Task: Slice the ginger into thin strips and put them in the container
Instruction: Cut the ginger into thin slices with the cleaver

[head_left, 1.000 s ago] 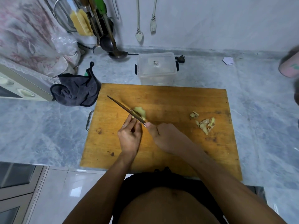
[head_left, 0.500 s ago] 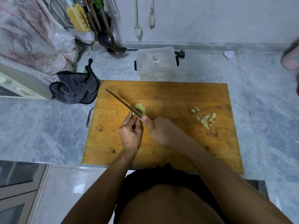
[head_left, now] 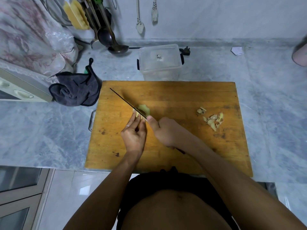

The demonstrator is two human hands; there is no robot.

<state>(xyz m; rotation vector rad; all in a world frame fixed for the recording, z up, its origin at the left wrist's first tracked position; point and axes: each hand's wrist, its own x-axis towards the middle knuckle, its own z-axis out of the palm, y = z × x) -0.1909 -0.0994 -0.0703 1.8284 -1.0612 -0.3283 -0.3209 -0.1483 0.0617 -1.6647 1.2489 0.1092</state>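
Clear plastic, lid on, the container [head_left: 160, 61] stands on the marble counter [head_left: 269, 90] just behind the wooden cutting board [head_left: 174, 95]; its contents cannot be made out. On the board the left hand [head_left: 133, 134] steadies the pale ginger [head_left: 143, 110] with extended fingertips, while the right hand [head_left: 163, 130] grips the knife [head_left: 127, 102], its blade across the ginger. Ginger peelings [head_left: 212, 118] lie well apart to the right.
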